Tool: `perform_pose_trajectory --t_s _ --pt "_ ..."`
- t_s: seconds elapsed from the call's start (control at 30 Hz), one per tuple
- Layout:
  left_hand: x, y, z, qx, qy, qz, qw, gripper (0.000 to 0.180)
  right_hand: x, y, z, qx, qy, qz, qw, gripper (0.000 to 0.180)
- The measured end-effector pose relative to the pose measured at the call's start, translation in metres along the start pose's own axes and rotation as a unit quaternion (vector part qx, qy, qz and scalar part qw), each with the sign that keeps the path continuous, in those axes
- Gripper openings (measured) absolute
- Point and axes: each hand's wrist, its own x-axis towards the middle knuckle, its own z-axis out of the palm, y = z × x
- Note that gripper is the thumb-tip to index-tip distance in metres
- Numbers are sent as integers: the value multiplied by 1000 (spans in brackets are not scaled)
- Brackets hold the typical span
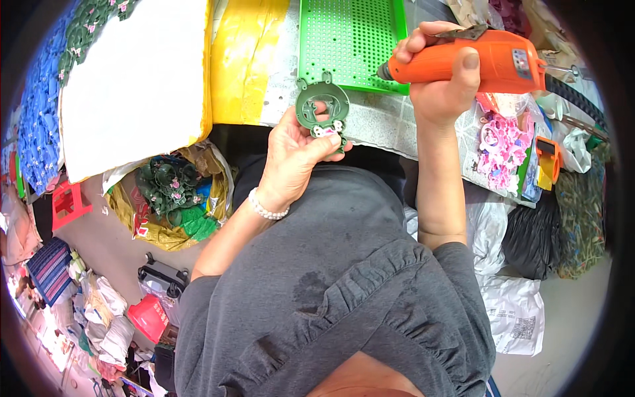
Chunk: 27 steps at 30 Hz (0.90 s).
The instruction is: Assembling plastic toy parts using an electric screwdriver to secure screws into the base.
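My left hand (296, 155) is closed around the lower end of a dark green plastic part (322, 102) with a round, ring-shaped frame and small lugs on top. A small white and pink piece (327, 130) sits at its lower edge by my thumb. Up to the right, my right hand (442, 86) grips an orange electric screwdriver (489, 63) with a black cable. The tool's dark tip points left, over the edge of a green perforated tray (354, 40), apart from the green part.
A large white sheet (139, 79) and yellow wrapping (241, 59) cover the table's left. Below it, a yellow bag (126, 208) holds several green parts. Pink pieces (504, 149) and an orange tape dispenser (548, 162) lie at the right. Blue pieces (43, 99) are heaped far left.
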Motion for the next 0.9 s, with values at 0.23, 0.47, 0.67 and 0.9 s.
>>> perform_pose_trajectory --t_s 0.23,0.47,0.67,0.9 --pt "3 -4 -1 13 0 13 1000 42 1 4 -1 9 4 13 1000 58" --pt "4 -3 -1 16 3 10 1000 43 0 6 -1 15 -4 8 1000 58" --pt "2 1 1 11 -6 3 1000 46 0 2 0 17 5 22 1000 59" --pt "0 4 6 25 -9 5 1000 45 -2 -24 -3 65 -35 -30 997 74"
